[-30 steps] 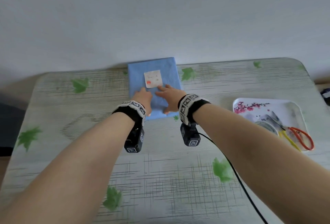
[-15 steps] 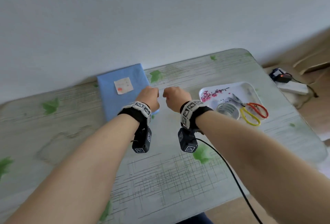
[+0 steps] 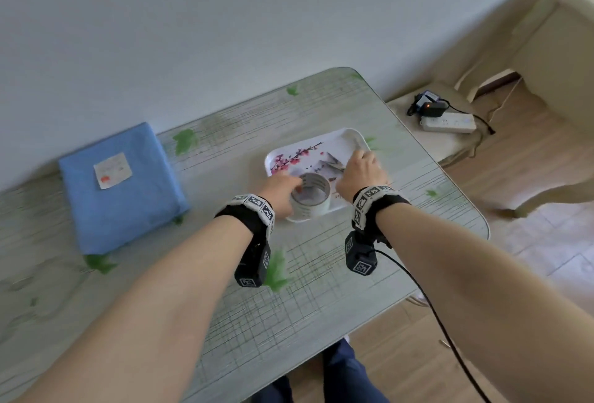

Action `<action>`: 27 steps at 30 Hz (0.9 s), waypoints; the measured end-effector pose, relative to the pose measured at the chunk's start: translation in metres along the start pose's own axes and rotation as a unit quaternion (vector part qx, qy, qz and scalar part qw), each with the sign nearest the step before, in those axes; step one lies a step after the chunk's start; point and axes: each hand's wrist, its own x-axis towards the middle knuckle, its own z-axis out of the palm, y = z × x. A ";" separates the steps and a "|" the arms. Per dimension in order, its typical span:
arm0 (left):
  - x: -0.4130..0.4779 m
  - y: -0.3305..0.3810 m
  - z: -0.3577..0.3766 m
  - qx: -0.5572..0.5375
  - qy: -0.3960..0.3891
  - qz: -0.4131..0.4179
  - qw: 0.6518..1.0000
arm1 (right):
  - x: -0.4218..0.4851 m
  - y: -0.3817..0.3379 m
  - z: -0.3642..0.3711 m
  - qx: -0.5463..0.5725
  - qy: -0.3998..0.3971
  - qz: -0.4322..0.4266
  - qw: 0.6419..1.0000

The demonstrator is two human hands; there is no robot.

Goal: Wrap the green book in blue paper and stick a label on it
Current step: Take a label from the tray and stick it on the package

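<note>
Status: the book (image 3: 128, 209) lies flat at the left of the frame, fully covered in blue paper (image 3: 146, 155), with no green showing. A white label (image 3: 112, 170) with a red mark sits on its top face, toward the far edge. Judgement: wrapping and labelling both look done. The seams underneath cannot be checked from this view, so at most some taping down or tidying is left.

Hands: both are well apart from the book, over the flowered tray (image 3: 355, 136) at centre right. The left hand (image 3: 279, 190) grips the tape roll (image 3: 313, 201) at the tray's near edge, fingers curled onto its rim. The right hand (image 3: 361, 173) shows its back and its fingers are hidden; cannot tell whether it holds anything.

Surroundings: a leaf-print table (image 3: 321, 290). A cable (image 3: 427, 299) trails from the right wrist toward the lower right and looks like the only snag risk. A power strip (image 3: 448, 121) lies off the table, upper right.
</note>
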 end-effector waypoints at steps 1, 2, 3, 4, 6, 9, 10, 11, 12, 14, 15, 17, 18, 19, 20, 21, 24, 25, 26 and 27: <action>-0.003 -0.006 0.004 0.015 -0.018 -0.012 1.000 | -0.003 -0.002 0.003 -0.025 -0.024 -0.004 0.999; -0.007 -0.013 0.007 0.029 -0.032 -0.026 0.999 | -0.005 -0.006 0.006 -0.048 -0.047 -0.019 0.998; -0.011 -0.021 0.009 0.039 -0.042 -0.040 0.998 | -0.007 -0.013 0.012 -0.061 -0.069 -0.039 0.995; -0.015 -0.031 0.010 0.045 -0.043 -0.054 0.997 | -0.008 -0.020 0.017 -0.062 -0.083 -0.057 0.993; -0.022 -0.045 0.009 0.047 -0.044 -0.080 0.995 | -0.009 -0.031 0.025 -0.034 -0.090 -0.067 0.993; -0.026 -0.051 0.006 0.048 -0.017 -0.102 0.993 | -0.011 -0.033 0.030 0.046 -0.083 -0.058 0.994; -0.026 -0.050 0.003 0.049 -0.005 -0.112 0.992 | -0.011 -0.031 0.028 0.069 -0.076 -0.058 0.993; -0.026 -0.050 0.001 0.048 0.008 -0.122 0.991 | -0.012 -0.030 0.025 0.084 -0.069 -0.059 0.992; -0.026 -0.051 -0.001 0.044 0.016 -0.132 0.990 | -0.011 -0.030 0.022 0.093 -0.054 -0.066 0.992; -0.032 -0.054 -0.005 0.029 0.035 -0.155 0.987 | -0.015 -0.032 0.014 0.091 -0.018 -0.090 0.992; -0.035 -0.055 -0.006 0.028 0.043 -0.162 0.985 | -0.018 -0.033 0.011 0.088 -0.005 -0.097 0.991; -0.045 -0.049 -0.008 0.033 0.055 -0.165 0.984 | -0.027 -0.032 0.004 0.097 0.015 -0.096 0.991; -0.052 -0.043 -0.009 0.040 0.068 -0.159 0.984 | -0.035 -0.030 0.000 0.096 0.029 -0.097 0.990; -0.060 -0.036 -0.012 0.044 0.081 -0.155 0.984 | -0.042 -0.027 -0.004 0.085 0.045 -0.106 0.990; -0.069 -0.030 -0.014 0.045 0.096 -0.148 0.983 | -0.051 -0.025 -0.010 0.064 0.063 -0.135 0.987; -0.078 -0.025 -0.015 0.043 0.108 -0.143 0.983 | -0.060 -0.025 -0.014 0.040 0.070 -0.176 0.981; -0.117 -0.018 -0.019 0.040 0.140 -0.151 0.978 | -0.101 -0.038 -0.026 -0.031 0.002 -0.321 0.947; -0.128 -0.017 -0.019 0.040 0.146 -0.157 0.976 | -0.111 -0.043 -0.024 -0.071 -0.020 -0.344 0.936; -0.145 -0.017 -0.020 0.037 0.164 -0.167 0.971 | -0.125 -0.050 -0.023 -0.112 -0.026 -0.361 0.926; -0.158 -0.016 -0.022 0.037 0.182 -0.175 0.967 | -0.135 -0.056 -0.021 -0.145 -0.020 -0.364 0.920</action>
